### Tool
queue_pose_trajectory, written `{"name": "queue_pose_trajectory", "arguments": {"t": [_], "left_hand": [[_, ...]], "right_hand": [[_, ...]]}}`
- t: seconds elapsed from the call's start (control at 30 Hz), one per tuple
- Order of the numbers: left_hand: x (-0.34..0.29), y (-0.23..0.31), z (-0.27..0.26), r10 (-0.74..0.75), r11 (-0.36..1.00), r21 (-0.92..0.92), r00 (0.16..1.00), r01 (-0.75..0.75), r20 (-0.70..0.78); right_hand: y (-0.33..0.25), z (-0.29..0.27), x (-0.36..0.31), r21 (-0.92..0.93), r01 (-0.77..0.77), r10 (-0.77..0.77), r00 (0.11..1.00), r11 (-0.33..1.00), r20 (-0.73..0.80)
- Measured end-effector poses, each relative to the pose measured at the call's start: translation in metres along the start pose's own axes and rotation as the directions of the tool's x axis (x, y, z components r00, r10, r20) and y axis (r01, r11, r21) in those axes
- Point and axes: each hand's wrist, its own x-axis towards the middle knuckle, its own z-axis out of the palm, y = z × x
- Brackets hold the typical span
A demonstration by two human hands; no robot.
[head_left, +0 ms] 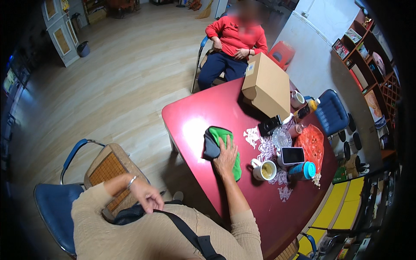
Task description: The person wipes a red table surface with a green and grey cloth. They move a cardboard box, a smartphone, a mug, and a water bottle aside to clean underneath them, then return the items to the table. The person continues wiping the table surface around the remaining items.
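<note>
My right hand [226, 155] lies flat on a green and grey cloth [215, 143], pressing it onto the red table [195, 119]. My left hand [146, 196] hangs bent at the wrist near my chest, fingers loosely curled and holding nothing, a bracelet on the wrist. It hovers above a black bag strap [184, 229] across my beige sweater. A white mug [265, 170] with a pale drink stands just right of my right hand.
A large cardboard box [268, 86], a glass dish [281, 138], a small screen device [292, 155], a teal-lidded jar [303, 170] and an orange bag [313, 145] crowd the table's right. A person in red [236, 41] sits opposite. A blue chair [80, 173] stands on my left.
</note>
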Motion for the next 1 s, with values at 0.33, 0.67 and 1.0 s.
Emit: {"name": "queue_pose_trajectory", "arguments": {"t": [0.33,0.67,1.0], "left_hand": [[-0.002,-0.061,0.018,0.328,0.920,0.043,0.706,-0.389,-0.628],[0.016,0.010,-0.009,0.459,0.850,0.464,0.784,-0.250,-0.417],[-0.075,-0.011,-0.011,0.427,0.791,0.221,0.255,-0.571,-0.867]], "right_hand": [[-0.012,-0.003,0.013,-0.031,-0.013,0.013,1.000,0.999,-0.016],[-0.006,0.001,0.009,-0.043,-0.008,0.007,1.000,0.999,-0.028],[-0.010,-0.001,0.009,-0.033,-0.020,0.020,1.000,0.999,-0.004]]}}
